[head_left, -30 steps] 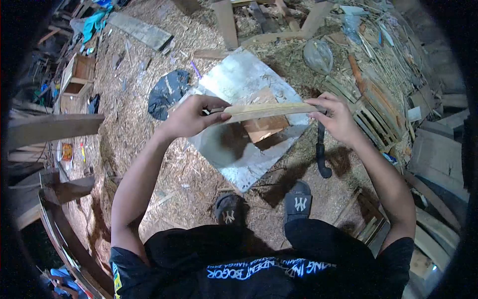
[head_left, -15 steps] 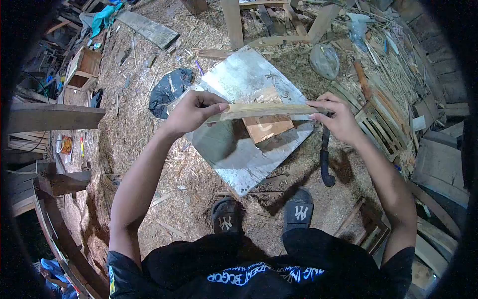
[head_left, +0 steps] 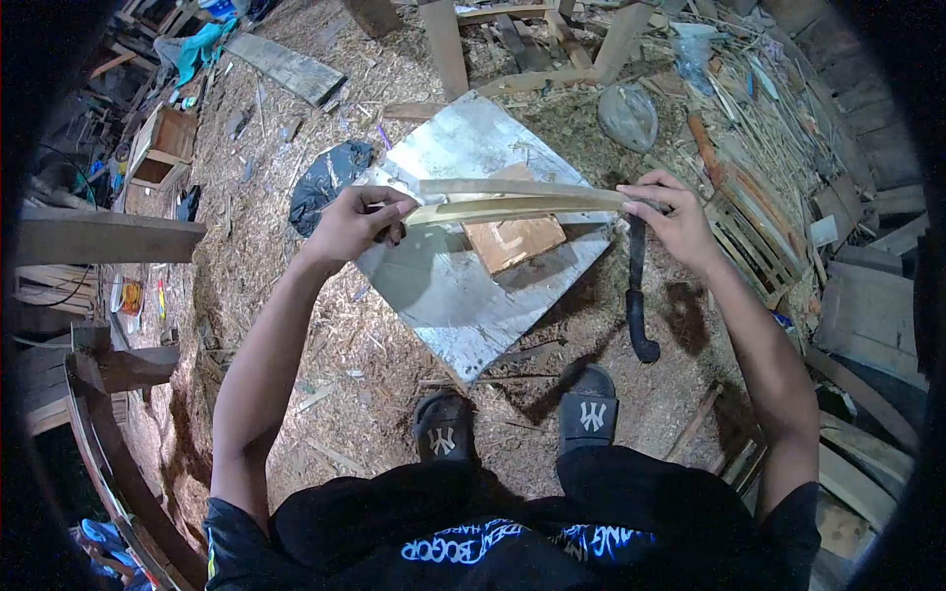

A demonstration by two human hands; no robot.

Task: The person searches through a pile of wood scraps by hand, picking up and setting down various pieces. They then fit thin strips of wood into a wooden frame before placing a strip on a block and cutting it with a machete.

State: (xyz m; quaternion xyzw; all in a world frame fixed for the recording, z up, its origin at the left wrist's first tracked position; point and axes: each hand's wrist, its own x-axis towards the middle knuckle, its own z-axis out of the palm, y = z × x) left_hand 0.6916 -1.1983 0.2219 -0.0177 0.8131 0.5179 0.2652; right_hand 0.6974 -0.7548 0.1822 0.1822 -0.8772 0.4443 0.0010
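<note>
The left hand and right hand each clench their fingers on one end of a long wooden strip, held level above the metal sheet; a black-handled blade hangs below the right hand, beside the sheet.

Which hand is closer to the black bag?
Left. The left hand is beside the black bag; the right hand is far across, at the other end of the wood strip.
</note>
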